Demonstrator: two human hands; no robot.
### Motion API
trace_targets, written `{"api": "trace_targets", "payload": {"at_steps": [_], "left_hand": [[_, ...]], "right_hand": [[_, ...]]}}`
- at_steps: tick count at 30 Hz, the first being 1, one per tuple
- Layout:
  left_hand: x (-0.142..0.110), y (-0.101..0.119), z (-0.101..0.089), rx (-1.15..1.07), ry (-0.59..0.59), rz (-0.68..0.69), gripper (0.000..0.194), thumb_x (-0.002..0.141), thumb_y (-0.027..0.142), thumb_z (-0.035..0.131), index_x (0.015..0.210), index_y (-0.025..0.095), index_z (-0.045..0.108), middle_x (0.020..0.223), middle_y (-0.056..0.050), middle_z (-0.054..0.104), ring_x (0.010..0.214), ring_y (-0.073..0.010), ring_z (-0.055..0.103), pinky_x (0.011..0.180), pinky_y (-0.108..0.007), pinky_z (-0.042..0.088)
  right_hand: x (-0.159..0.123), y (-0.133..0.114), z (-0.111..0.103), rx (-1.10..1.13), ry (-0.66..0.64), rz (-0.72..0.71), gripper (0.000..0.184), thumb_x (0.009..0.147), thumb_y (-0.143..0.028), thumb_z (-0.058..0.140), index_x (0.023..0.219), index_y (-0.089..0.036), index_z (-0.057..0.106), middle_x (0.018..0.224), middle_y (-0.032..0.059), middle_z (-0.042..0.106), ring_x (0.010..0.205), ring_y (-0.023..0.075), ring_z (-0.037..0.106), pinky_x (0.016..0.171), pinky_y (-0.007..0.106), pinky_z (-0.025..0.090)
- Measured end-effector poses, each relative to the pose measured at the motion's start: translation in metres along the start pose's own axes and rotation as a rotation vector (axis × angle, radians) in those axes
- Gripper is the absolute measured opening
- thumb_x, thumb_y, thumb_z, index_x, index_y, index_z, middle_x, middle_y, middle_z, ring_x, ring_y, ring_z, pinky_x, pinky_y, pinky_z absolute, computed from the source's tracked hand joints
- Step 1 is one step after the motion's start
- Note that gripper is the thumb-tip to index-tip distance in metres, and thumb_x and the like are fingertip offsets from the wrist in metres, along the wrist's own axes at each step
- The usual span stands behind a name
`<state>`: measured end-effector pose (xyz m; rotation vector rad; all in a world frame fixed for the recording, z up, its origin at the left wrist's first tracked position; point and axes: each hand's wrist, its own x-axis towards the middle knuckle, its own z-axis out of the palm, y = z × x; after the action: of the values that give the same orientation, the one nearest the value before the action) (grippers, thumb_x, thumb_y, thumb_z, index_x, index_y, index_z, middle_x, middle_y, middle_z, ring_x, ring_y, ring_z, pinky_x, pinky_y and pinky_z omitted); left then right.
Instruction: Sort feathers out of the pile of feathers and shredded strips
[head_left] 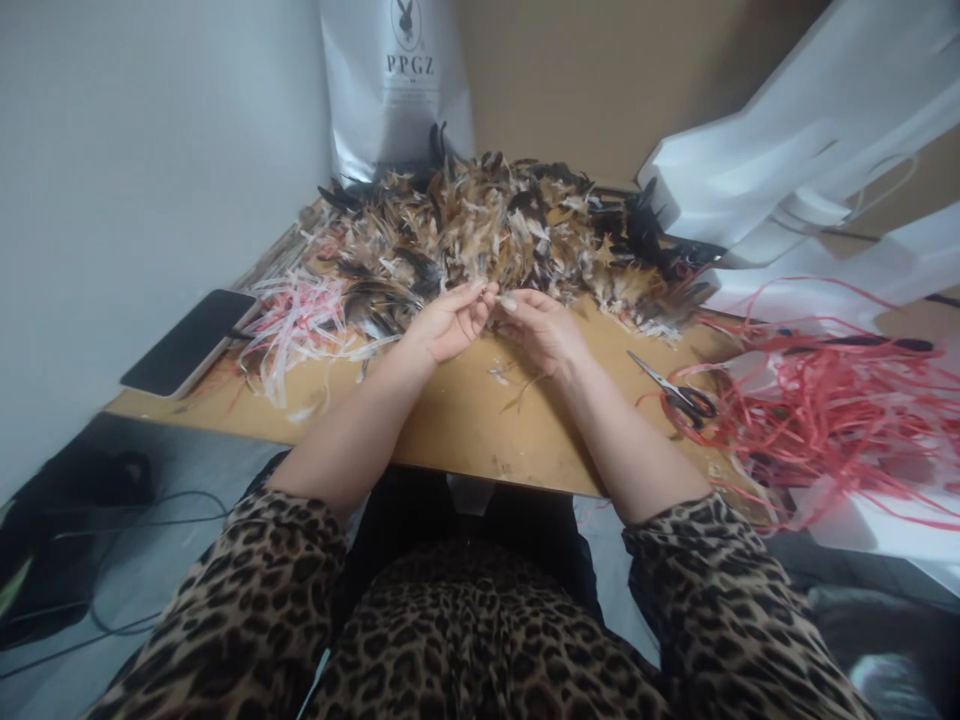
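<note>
My left hand (456, 322) and my right hand (546, 332) meet fingertip to fingertip above the table's near part. Both are closed in a pinch; what sits between the fingertips is too small to make out. Right behind them spreads a big heap of brown, black and white feathers (480, 220). A thin brownish strand, perhaps a feather (523, 395), shows just below my right hand, and I cannot tell whether it is held or lying on the wood. Small white scraps (498, 375) lie beneath the hands.
On the wooden table (465, 430), scissors (671, 388) lie right of my right arm, beside tangled red ribbon strips (832, 420). White and pink strips (296, 320) lie left, near a dark-screened phone or tablet (191, 342). A white printed bag (397, 100) stands behind the feathers.
</note>
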<state>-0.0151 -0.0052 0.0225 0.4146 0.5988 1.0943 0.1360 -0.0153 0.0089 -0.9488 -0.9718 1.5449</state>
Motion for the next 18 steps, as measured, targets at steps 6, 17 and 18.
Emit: {"api": "trace_targets", "payload": {"at_steps": [6, 17, 18], "left_hand": [[0.004, -0.002, -0.006, 0.220, -0.086, 0.035, 0.012, 0.087, 0.004, 0.054, 0.084, 0.007, 0.065, 0.079, -0.006, 0.072, 0.063, -0.0057, 0.067, 0.058, -0.012, 0.050], [0.004, -0.008, -0.010, 0.504, -0.072, 0.073, 0.013, 0.079, 0.018, 0.072, 0.084, 0.007, 0.067, 0.080, -0.009, 0.074, 0.062, -0.0085, 0.068, 0.056, -0.015, 0.050], [0.004, -0.008, -0.010, 0.518, -0.075, 0.075, 0.014, 0.078, 0.019, 0.072, 0.084, 0.007, 0.067, 0.080, -0.009, 0.074, 0.062, -0.0084, 0.068, 0.056, -0.015, 0.050]], "right_hand": [[0.003, -0.004, -0.006, -0.063, 0.062, -0.113, 0.034, 0.053, -0.037, 0.086, 0.072, -0.019, 0.065, 0.068, -0.0024, 0.068, 0.062, 0.0094, 0.059, 0.063, 0.024, 0.047], [-0.005, -0.022, -0.011, -0.372, 0.106, -0.253, 0.021, 0.059, -0.030, 0.079, 0.067, -0.016, 0.067, 0.062, -0.0018, 0.064, 0.056, 0.0073, 0.050, 0.058, 0.022, 0.040], [-0.005, -0.021, -0.011, -0.379, 0.104, -0.252, 0.020, 0.059, -0.030, 0.079, 0.067, -0.016, 0.067, 0.062, -0.0020, 0.064, 0.055, 0.0072, 0.050, 0.058, 0.022, 0.040]]}}
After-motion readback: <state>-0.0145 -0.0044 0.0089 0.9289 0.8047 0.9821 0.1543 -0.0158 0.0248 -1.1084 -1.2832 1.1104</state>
